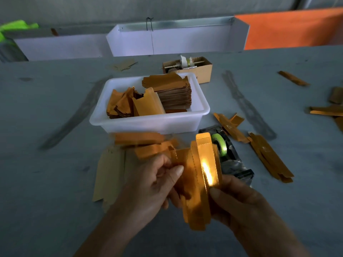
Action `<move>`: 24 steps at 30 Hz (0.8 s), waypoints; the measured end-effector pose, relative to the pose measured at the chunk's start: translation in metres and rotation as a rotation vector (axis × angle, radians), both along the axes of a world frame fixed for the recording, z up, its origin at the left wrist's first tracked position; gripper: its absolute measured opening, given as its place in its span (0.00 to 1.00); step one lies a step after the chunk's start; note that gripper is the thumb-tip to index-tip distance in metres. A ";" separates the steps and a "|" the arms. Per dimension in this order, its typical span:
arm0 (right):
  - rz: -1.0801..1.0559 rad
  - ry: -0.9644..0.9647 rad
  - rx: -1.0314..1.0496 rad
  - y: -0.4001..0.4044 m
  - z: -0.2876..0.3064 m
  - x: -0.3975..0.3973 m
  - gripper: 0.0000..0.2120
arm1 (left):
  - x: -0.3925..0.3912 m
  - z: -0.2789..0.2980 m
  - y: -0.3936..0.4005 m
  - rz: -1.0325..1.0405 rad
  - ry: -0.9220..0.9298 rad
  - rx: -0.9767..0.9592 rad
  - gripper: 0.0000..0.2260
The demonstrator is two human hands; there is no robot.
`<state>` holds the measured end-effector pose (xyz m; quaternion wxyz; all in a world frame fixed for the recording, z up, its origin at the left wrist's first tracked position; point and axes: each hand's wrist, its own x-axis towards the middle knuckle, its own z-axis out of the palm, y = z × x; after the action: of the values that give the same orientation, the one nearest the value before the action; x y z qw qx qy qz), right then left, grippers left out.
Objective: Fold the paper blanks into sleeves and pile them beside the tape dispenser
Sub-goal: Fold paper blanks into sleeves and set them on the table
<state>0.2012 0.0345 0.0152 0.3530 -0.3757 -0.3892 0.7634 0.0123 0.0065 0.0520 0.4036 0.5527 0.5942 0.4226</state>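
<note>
held a shiny gold paper blank point(196, 182) between both hands just above the tabletop point(46, 112), near edge. left hand point(152, 184) pinched the blank's left side, thumb on top; right hand point(239, 201) gripped its right edge, thumb pressed against the gold face. partly curled into a loop, bright glare on one panel. directly behind it, the black tape dispenser point(230, 154) with a green roll. to the dispenser's right, a loose pile of folded sleeves point(267, 154) lying flat. further back, a white plastic tub point(148, 123) packed with stacked blanks point(174, 93). behind the tub, a small cardboard box point(202, 71). left of the hands, a pale flat blank point(109, 175) face down.
</note>
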 end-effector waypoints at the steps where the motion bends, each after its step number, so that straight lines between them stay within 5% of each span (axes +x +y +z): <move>1: -0.037 -0.003 -0.008 0.000 0.001 0.002 0.09 | 0.000 -0.001 0.000 0.018 0.014 0.013 0.12; 4: -0.148 -0.073 0.062 0.000 0.006 0.005 0.05 | -0.004 -0.001 -0.002 0.113 0.020 0.052 0.14; 8: -0.276 -0.504 0.509 -0.007 0.008 0.001 0.15 | -0.010 0.003 -0.007 -0.047 -0.201 -0.143 0.19; 11: -0.259 -0.497 0.764 -0.015 0.004 -0.014 0.10 | -0.002 0.005 -0.009 -0.292 -0.235 -0.226 0.30; 14: -0.225 -0.577 0.949 -0.019 -0.006 -0.022 0.15 | 0.011 -0.004 -0.009 -0.173 -0.208 -0.181 0.30; 21: -0.099 -0.831 1.098 -0.017 -0.003 -0.020 0.27 | 0.016 -0.014 -0.006 0.091 -0.189 -0.197 0.14; 24: -0.134 -0.643 0.880 -0.017 0.008 -0.018 0.27 | 0.009 -0.010 -0.004 0.088 -0.283 -0.290 0.16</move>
<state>0.1833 0.0171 0.0230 0.3882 -0.4308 -0.7352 0.3510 0.0209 0.0029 0.0417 0.5394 0.3976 0.6098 0.4232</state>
